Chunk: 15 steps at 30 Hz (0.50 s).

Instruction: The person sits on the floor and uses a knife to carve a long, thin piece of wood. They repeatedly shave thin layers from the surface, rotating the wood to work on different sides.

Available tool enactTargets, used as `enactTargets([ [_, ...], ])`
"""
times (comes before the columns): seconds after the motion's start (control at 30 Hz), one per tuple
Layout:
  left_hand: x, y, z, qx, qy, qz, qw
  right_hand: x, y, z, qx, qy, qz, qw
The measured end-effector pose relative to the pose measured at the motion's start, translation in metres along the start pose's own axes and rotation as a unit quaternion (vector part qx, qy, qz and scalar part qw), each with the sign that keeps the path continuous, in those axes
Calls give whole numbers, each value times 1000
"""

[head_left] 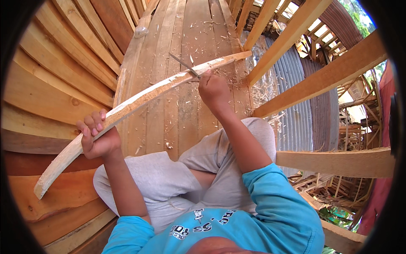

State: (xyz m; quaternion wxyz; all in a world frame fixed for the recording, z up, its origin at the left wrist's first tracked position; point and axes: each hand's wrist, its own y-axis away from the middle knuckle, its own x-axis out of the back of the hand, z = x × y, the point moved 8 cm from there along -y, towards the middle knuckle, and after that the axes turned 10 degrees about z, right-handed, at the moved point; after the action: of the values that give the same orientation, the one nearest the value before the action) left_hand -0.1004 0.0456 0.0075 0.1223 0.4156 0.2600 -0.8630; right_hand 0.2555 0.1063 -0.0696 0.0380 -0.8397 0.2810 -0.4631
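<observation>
Wooden pole [144,97] diagonally away rightward, perhaps curved

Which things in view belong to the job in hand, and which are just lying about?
In use:
- long wooden strip, gripped by the left hand
- knife, in the right hand, blade crossing the strip

Lying about:
- pale shavings scattered on the plank floor
- small clear object near the plank wall, too small to identify

Here we have planks [59,84] lining the left, floorboards [163,120] running ahead, beams [321,79] rightward, corrugated sheets [298,106] between them.
</observation>
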Motion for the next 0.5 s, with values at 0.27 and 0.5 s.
enactTargets([
  [0.27,5,1,3,8,-1,18,1000,-14,-12,19,52,30,112,992],
  [0.5,4,-2,-3,1,31,-32,999,-14,-31,50,-55,57,71,994],
])
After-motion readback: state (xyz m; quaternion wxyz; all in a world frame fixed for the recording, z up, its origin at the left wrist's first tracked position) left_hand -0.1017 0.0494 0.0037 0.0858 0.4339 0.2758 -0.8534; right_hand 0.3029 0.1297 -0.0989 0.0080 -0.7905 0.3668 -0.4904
